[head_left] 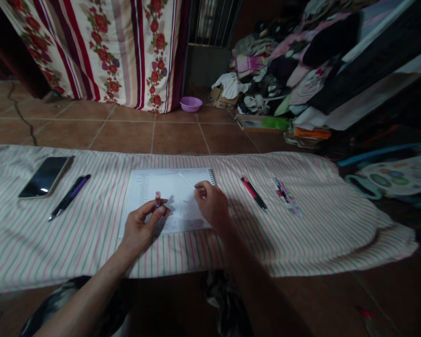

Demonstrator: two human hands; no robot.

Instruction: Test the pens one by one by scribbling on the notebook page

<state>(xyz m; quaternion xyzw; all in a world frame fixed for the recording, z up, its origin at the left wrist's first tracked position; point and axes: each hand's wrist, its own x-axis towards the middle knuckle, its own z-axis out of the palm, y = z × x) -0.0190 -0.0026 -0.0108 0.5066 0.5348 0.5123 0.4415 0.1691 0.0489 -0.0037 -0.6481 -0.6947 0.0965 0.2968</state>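
While the left hand pinches a short, stubby tube, pale pinkish on top and purplish lower down, pretty much upright between thumb and finger, the right hand has a thin white stick nipped in its fingertips, angled off toward the far left. Both are over a white spiral-bound paper pad, tube above its left half, stick above the far right part. It's lying around the middle of a cloth-covered worktop striped pink, grey and white, coil on the pad's right edge. The page has faint marks, too small to read.

Toward the worktop's left end, by the far edge, there's a black-screened phone, with a black pen and a purple pen together just beside it. Right of the pad lies a slanted pair of red and black pens, then a kinda blurry bunch of slim pink and dark sticks. Past the far edge, a round purple plastic bowl sits on brown floor tiles.
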